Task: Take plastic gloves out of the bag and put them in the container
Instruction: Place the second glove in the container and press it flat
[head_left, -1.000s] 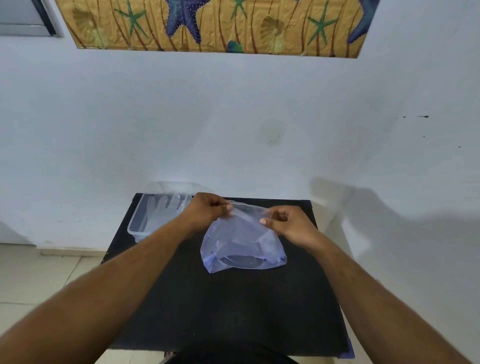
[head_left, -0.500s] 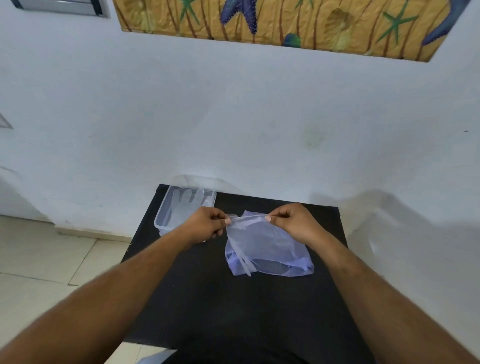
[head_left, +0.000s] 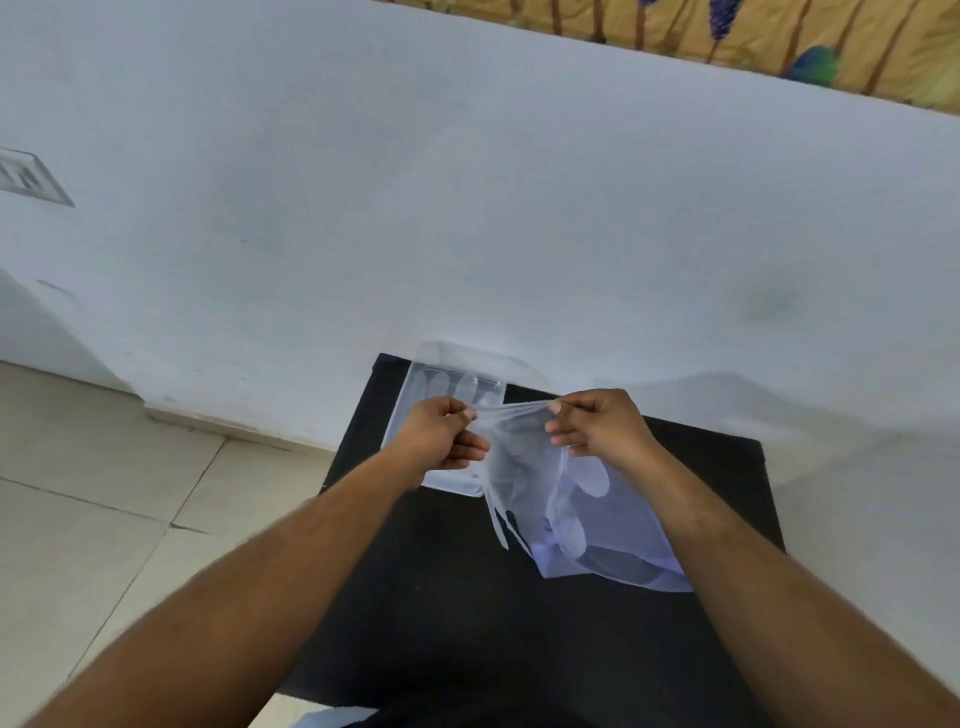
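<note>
Two bare hands are up over a black table (head_left: 467, 613). The left hand (head_left: 441, 441) pinches one end of a thin clear glove (head_left: 511, 467) between its thumb and first finger. The right hand (head_left: 597, 423) pinches the other end the same way, with its other fingers curled in. The glove is pulled tight between them at the top, and its long floppy fingers hang down toward the table.

Under the right hand sits the clear bag (head_left: 613, 540). It lies on the table, a bit to the right of the middle, and looks soft and crumpled. There may be more gloves inside, but the plastic is too see-through to be sure.

The clear container (head_left: 452, 483) sits at the far left corner of the table, right next to the white wall (head_left: 467, 208). The left hand is over its near side. Pale glove shapes lie inside it.

The near half of the table is bare, with lots of room. The left edge of the table drops off to a tiled floor (head_left: 104, 493).
</note>
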